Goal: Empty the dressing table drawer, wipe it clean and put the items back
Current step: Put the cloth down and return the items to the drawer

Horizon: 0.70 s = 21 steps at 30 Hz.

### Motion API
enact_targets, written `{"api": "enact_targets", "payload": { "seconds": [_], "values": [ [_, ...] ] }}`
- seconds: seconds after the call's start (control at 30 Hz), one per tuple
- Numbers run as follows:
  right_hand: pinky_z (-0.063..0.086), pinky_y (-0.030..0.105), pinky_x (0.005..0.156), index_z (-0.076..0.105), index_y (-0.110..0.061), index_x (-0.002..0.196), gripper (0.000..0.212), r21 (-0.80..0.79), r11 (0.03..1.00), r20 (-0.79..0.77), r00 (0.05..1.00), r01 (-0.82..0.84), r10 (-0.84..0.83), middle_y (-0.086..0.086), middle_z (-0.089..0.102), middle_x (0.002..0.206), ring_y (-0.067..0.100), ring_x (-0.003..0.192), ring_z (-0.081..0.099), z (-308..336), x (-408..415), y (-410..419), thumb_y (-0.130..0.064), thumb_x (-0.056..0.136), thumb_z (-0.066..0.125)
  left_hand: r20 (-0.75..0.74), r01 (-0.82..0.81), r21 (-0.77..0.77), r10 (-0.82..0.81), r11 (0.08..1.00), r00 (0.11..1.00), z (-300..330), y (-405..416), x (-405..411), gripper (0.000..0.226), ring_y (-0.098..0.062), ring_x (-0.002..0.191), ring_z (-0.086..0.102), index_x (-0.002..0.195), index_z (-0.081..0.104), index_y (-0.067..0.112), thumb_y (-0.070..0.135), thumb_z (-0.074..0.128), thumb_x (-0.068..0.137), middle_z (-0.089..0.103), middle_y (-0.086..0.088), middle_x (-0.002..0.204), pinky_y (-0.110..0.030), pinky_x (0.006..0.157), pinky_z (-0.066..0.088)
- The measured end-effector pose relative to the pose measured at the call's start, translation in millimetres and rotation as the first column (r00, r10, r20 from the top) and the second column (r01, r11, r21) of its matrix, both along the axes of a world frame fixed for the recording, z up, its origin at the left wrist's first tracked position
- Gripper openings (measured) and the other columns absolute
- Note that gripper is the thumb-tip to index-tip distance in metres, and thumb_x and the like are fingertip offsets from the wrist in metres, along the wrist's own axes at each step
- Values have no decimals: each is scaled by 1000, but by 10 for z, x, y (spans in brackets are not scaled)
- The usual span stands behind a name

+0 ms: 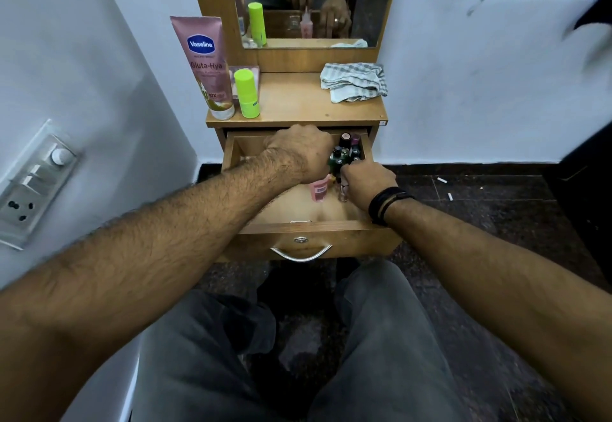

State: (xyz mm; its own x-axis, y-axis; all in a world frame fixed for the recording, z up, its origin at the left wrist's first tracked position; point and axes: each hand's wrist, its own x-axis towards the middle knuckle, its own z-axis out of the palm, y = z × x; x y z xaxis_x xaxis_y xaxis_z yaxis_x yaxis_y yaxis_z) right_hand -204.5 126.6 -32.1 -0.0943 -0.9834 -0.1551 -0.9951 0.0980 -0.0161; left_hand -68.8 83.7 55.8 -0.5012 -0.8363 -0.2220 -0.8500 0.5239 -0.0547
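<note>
Drawer (318,233) of the dressing desk (298,104) stands pulled out toward your knees, and both your hands are down inside it. Your left hand (299,152) reaches across from the left with its back to the camera, the fingers curled down out of sight over a pink bottle (319,188) that stands on the drawer floor; whether they actually grip it, you cannot tell from this view. Your right hand (366,183), with dark bands around the wrist, is curled at the near edge of a cluster of small dark-capped bottles (346,150) packed in the drawer's far right corner, and its fingers seem to pinch a small clear vial (343,195), though the hold is partly hidden. On the desk top, a tall pink lotion tube (207,67) stands on its cap at the left rear, with a lime-green bottle (246,94) just beside it on the right. A crumpled checked cloth (354,82) lies at the right rear of the desk, well apart from the two containers. The mirror (314,1) above reflects your hands and the green bottle.
</note>
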Motion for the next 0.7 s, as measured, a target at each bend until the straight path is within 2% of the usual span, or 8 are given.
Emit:
{"api": "enact_targets", "payload": {
  "seconds": [0.2,0.27,0.33,0.47,0.6,0.7],
  "values": [
    [57,53,84,61,-17,111,16,-6,1000,20,1000,5,-5,7,62,111,32,103,62,25,0,39,-25,97,58,-38,-5,37,7,999,999,-69,7,47,30,-30,101,57,120,64,26,35,60,92,59,-6,114,-49,83,54],
    [57,53,84,61,-18,110,17,-6,1000,25,1000,11,-11,7,62,110,32,103,62,46,-5,56,-27,96,58,-43,-7,27,8,1000,999,-86,-8,65,28,-28,96,52,120,64,26,33,60,92,56,-4,108,-51,84,54],
    [57,52,84,62,-18,108,17,-16,1000,36,999,16,-16,7,63,108,31,102,62,73,-13,64,-29,95,59,-43,-8,24,9,1000,999,-103,-31,77,28,-26,92,48,119,65,25,33,59,93,54,-3,105,-48,82,54],
    [58,47,83,63,-18,104,17,-38,999,75,997,7,-4,6,64,105,29,96,62,155,-17,41,-30,91,63,-96,-4,39,8,999,995,-144,-83,129,29,-27,91,53,115,67,24,39,57,92,61,-6,109,-39,74,50],
    [57,39,78,64,-17,99,14,65,995,63,996,-70,66,2,62,88,22,85,59,248,20,-22,-28,90,68,-133,-25,112,39,993,990,-266,-117,184,26,-25,97,62,108,72,24,40,65,89,69,-4,108,-34,79,53],
    [55,35,76,60,-16,92,5,142,981,4,991,-131,132,-1,54,77,23,82,60,279,110,-35,-20,92,62,-172,-68,247,113,967,979,-431,-86,234,22,-21,86,67,105,74,20,36,70,90,71,0,88,-28,62,51]
  ]
}}
